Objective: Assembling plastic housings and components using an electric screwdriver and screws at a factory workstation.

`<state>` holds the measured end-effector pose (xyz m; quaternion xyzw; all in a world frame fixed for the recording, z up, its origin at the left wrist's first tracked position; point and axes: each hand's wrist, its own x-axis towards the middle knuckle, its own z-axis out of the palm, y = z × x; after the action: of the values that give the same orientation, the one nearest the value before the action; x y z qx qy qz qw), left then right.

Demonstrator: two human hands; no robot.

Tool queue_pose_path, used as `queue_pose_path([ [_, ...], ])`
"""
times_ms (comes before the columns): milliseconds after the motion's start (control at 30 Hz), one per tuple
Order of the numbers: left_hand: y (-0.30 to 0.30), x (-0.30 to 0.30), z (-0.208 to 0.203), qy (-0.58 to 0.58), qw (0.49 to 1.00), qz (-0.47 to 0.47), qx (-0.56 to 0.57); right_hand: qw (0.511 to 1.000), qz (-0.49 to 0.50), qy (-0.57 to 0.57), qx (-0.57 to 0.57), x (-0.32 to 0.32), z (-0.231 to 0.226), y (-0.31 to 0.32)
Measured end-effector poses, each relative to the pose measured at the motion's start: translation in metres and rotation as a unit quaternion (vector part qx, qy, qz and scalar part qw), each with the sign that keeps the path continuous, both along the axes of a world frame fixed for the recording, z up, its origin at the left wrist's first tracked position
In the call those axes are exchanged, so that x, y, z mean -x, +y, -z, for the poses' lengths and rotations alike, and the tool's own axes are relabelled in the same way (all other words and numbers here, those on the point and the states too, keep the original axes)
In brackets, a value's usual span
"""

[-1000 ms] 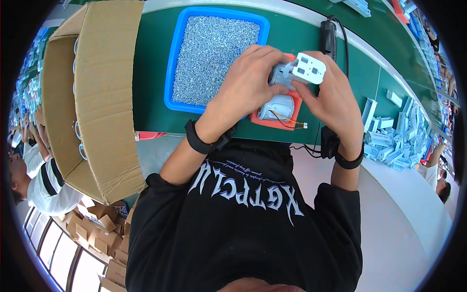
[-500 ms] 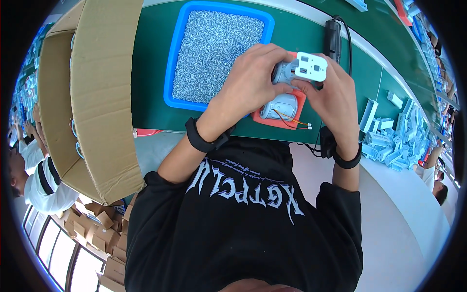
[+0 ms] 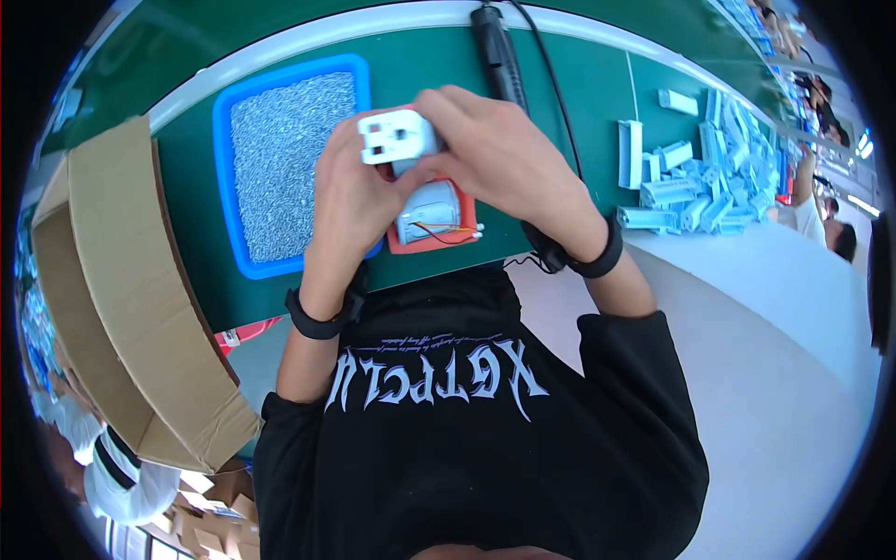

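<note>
Head view: L hand (image 3: 353, 191) & R hand (image 3: 499, 154) both clamped on the white part (image 3: 403, 138), fingers closed round it from either side; L fingertips mostly hidden. Part's up off the desk (image 3: 583, 79), flat end w/ sq. holes facing up, just above the far side of the red holder (image 3: 401, 245), which sits nr the desk's near edge. In the holder: grey housing (image 3: 429, 210) w/ thin wires (image 3: 443, 229) trailing to the R. Blue tray (image 3: 225, 168) full of small metal pcs (image 3: 280, 159) just L of the hands, btwn near & far edges. Blk tool (image 3: 497, 56) w/ cable lies by the desk's far edge. Pile of pale-blue parts (image 3: 700, 182) twd the R, approx. along near edge. Cardboard box (image 3: 159, 299) by near-L corner.
</note>
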<state>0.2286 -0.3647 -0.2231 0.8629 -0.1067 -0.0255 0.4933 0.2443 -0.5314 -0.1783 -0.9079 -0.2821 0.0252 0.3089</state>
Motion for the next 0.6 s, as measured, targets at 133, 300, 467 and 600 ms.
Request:
queue_pose_path([
  [133, 0.001, 0.0, 0.0, 0.034, 0.999, 0.0, -0.005, 0.999, -0.017, -0.036, 0.019, 0.0, 0.002, 0.001],
  [300, -0.002, 0.004, 0.0, -0.024, 0.999, 0.003, -0.037, 0.998, 0.029, 0.01, -0.063, 0.002, 0.026, -0.012],
  [467, -0.003, 0.001, -0.004, -0.043, 0.998, 0.03, -0.033, 0.984, 0.09, 0.095, -0.124, 0.008, 0.014, -0.032],
  [600, 0.006, 0.009, -0.007, -0.044, 0.999, 0.007, -0.006, 0.941, 0.282, -0.15, 0.11, 0.042, -0.014, -0.11],
])
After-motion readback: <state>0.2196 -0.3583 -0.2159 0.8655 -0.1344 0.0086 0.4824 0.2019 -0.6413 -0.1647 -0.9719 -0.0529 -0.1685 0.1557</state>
